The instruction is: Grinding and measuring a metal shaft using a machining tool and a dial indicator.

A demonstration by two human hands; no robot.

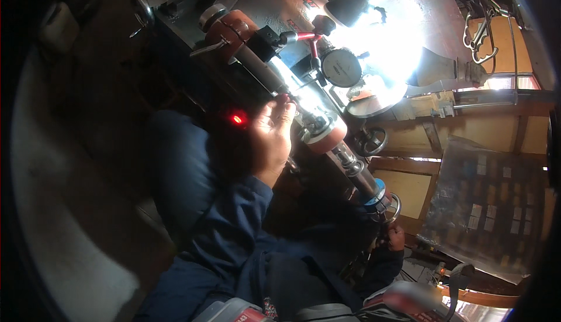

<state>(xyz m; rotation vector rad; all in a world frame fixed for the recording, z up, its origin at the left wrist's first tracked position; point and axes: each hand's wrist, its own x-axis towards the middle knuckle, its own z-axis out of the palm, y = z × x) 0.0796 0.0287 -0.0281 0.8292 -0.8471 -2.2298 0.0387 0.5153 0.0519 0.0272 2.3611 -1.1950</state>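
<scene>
My left hand [273,135] reaches up to a steel shaft [257,68], thumb and fingertips drawn together against its lit side; what they pinch, if anything, is too small to make out. Just beyond the fingertips, a round dial gauge [342,68] hangs from a red jointed arm [304,36] on a black block [264,43]. A brownish-red collar [326,136] sits farther down the machine's axis. At its lower right end, by a blue ring [377,193] and a shiny handwheel [396,208], my right hand [396,238] is closed on something dark that its fingers mostly hide.
A black work lamp [353,5] throws strong glare over the round plate behind the gauge. A brownish-red clamp [231,33] with a lever stands at the upper left. A red light [237,119] glows beside my left wrist. Plastic sheeting [491,205] hangs at the right.
</scene>
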